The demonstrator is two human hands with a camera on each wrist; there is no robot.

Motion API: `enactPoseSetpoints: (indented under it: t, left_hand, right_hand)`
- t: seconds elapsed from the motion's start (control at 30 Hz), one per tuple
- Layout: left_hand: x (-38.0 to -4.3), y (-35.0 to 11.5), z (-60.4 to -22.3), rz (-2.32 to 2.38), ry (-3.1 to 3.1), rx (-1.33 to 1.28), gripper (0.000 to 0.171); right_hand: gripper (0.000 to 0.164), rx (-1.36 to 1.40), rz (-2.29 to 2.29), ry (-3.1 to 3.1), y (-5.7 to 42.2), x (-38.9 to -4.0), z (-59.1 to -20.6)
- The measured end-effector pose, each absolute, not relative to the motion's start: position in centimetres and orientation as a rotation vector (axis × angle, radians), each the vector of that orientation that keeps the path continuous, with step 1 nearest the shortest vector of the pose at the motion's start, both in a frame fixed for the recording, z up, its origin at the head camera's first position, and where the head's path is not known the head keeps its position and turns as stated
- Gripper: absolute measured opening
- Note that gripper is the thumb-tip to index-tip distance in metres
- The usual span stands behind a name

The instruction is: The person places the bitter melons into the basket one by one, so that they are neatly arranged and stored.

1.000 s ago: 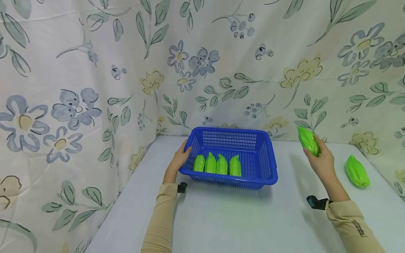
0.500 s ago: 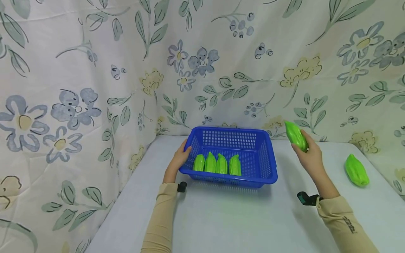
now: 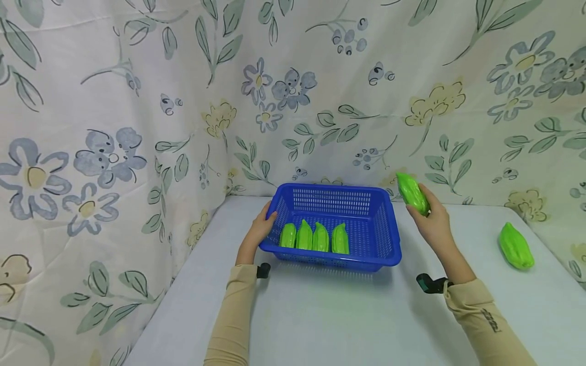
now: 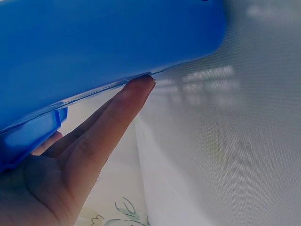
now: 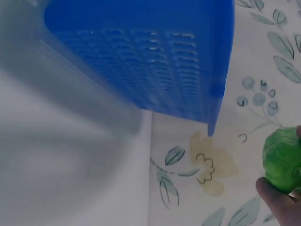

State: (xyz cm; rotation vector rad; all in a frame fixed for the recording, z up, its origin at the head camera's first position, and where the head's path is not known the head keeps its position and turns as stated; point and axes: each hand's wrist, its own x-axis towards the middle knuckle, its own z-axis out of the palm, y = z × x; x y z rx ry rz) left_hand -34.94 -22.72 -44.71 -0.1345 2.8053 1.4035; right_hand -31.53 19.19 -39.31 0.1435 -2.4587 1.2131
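Observation:
My left hand grips the left wall of a blue plastic basket, thumb over the rim. In the left wrist view its straight fingers lie along the basket's outside. Several bright green, ribbed, gourd-like vegetables stand in a row in the basket, the rightmost gourd a little apart. My right hand holds another green gourd by its lower part, pointed end up and left. It is raised above the table, just right of the basket's back right corner. In the right wrist view, only part of this gourd shows.
One more green gourd lies on the white table at the far right. A floral cloth hangs behind and to the left of the table. Both wrists carry a black device.
My right hand has moved left with the gourd, from well right of the basket to near its right rim. The left hand and basket have stayed in place.

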Motion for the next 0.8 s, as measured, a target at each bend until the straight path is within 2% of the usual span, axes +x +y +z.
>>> enactPoseSetpoints:
  t: [0.8]
  left_hand:
    - [-35.0, -22.8, -44.8, 1.410, 2.807, -0.130, 0.059]
  right_hand:
    - [0.064, 0.236, 1.330, -2.493, 15.1, -31.6, -38.3]
